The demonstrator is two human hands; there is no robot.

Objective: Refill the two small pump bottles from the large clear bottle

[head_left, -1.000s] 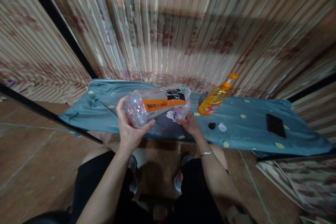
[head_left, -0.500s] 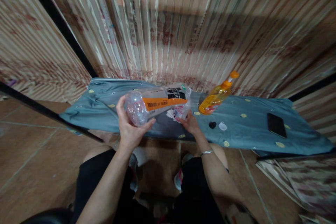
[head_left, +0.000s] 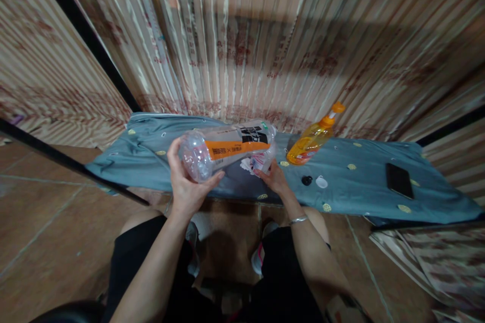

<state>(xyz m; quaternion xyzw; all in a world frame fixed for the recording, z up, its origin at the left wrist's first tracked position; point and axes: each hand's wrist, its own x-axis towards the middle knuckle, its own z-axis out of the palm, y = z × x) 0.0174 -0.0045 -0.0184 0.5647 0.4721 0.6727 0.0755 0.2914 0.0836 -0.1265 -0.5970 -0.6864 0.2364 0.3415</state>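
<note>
My left hand (head_left: 186, 186) grips the rounded bottom of a large clear plastic bottle (head_left: 227, 149) with an orange and black label, held on its side above the table's front edge. My right hand (head_left: 273, 175) is closed on a small clear container with crumpled white paper (head_left: 257, 162) under the big bottle's neck end. Both hands hover over the blue-grey patterned cloth (head_left: 151, 151) that covers the low table.
An orange liquid bottle with a pump cap (head_left: 312, 137) stands tilted to the right of my hands. A black cap (head_left: 306, 180) and a white cap (head_left: 322, 181) lie on the cloth. A black phone (head_left: 399, 180) rests at the far right. Striped curtains hang behind.
</note>
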